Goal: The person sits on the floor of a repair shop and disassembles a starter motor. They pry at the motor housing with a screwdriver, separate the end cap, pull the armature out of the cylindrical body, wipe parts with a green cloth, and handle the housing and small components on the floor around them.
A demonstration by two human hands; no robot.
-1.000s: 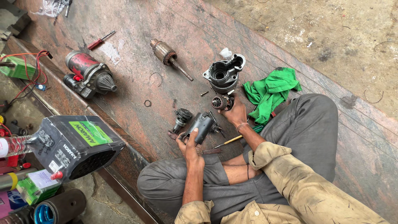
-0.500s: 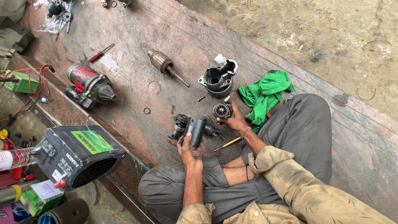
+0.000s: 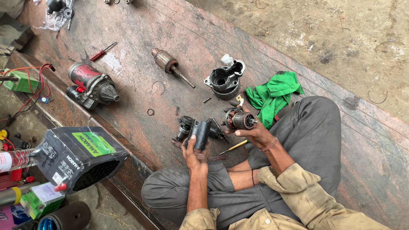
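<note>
My left hand grips a dark cylindrical motor part just above the red stone slab. A small black gear assembly lies touching its left side. My right hand holds a short round part with copper windings a little to the right, fingers curled under it. A yellow-handled screwdriver lies below my right hand. A grey open motor housing stands just beyond both hands.
An armature with a shaft, a red starter motor and a red screwdriver lie on the slab. A green rag rests by my knee. A black battery stands left, off the slab, with wires and bottles.
My right hand picked the copper-wound part up from beside the grey housing and brought it nearer my body. My left hand kept its hold on the dark part.
</note>
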